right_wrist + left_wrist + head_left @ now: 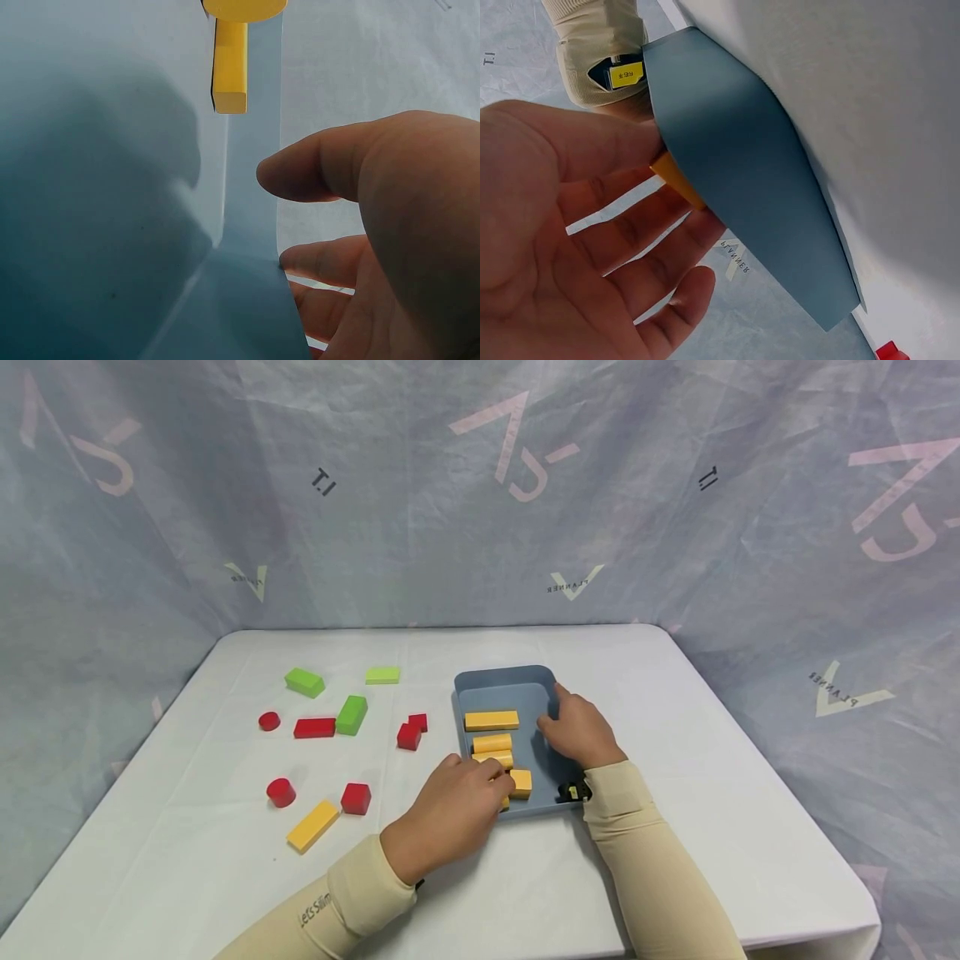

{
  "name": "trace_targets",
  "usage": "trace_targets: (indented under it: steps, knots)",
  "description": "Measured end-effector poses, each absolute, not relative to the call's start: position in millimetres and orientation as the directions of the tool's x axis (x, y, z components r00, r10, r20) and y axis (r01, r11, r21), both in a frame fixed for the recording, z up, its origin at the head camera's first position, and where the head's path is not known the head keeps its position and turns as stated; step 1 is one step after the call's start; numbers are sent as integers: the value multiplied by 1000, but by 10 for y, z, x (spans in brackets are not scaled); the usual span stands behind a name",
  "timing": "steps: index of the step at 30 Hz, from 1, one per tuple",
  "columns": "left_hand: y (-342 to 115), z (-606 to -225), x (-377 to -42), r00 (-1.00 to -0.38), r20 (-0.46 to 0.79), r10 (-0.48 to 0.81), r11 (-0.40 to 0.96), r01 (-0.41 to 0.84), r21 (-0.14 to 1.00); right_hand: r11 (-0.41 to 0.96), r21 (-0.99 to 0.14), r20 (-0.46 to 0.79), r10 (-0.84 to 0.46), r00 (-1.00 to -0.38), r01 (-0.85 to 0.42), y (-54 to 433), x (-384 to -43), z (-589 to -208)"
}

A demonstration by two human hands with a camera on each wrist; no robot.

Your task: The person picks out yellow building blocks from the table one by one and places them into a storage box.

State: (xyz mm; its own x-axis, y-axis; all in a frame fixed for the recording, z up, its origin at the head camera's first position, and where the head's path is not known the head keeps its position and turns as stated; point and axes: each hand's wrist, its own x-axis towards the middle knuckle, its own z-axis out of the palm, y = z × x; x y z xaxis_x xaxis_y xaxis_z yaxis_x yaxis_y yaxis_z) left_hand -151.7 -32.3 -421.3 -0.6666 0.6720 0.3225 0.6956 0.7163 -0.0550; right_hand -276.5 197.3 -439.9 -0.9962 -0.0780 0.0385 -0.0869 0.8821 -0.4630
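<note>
A blue-grey tray (498, 693) stands on the white table. My left hand (457, 802) reaches over its near left corner and pinches a yellow block (675, 178) just inside the wall; most of that block is hidden. Beside these fingers lies a yellow cube (521, 784). Farther back in the tray are a yellow cylinder (492, 743), a second rounded yellow piece partly covered by the hand, and a long yellow block (491, 721). At the right rim, my right hand (581, 731) touches the edge with extended fingertips, its thumb spread apart over the tray's inside.
Left of the tray lie several red pieces, among them a red cube (356, 798) and a red cylinder (281, 792). A yellow block (313, 826) rests near that cube. Green blocks (352, 715) are farther back. A printed grey cloth (450, 527) hangs behind the table.
</note>
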Motion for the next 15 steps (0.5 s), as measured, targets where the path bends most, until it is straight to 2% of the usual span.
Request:
trace_targets:
  steps: [15]
  knots:
    - [-312, -4177, -1505, -626, 302, 719, 681, 721, -129, 878, -468, 45, -87, -995, -98, 1973, -2753, -4398]
